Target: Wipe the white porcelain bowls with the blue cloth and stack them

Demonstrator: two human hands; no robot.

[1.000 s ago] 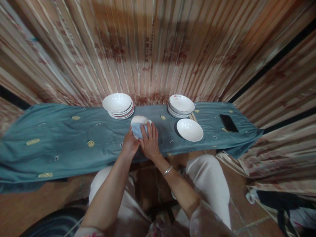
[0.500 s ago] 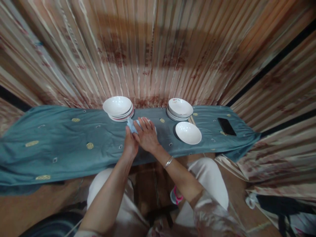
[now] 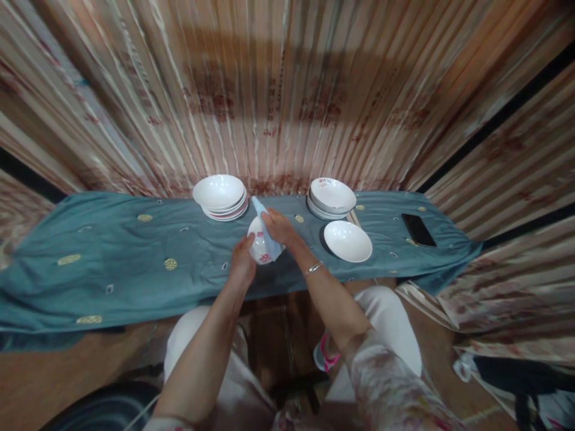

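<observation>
My left hand point(image 3: 244, 258) grips the near left rim of a white bowl point(image 3: 257, 238) with red markings, thumb on its surface. The bowl is tilted above the cloth-covered table. In my right hand point(image 3: 277, 225) is a light blue cloth point(image 3: 269, 240), which lies against the right side of the bowl and partly covers it. The fingers of the right hand are closed round the cloth. To the left behind my hands stands a stack of white bowls point(image 3: 220, 193).
Another stack of white bowls point(image 3: 333, 195) stands back right, a pair of chopsticks point(image 3: 354, 219) partly behind it. A single white bowl point(image 3: 348, 242) lies in front. A black phone point(image 3: 418, 230) rests on the green tablecloth point(image 3: 139, 257). Curtains point(image 3: 269, 108) hang behind.
My right hand has lifted from lying flat over the cloth and moved right, now gripping it. The bowl, mostly covered before, shows its marked surface. The view has shifted slightly.
</observation>
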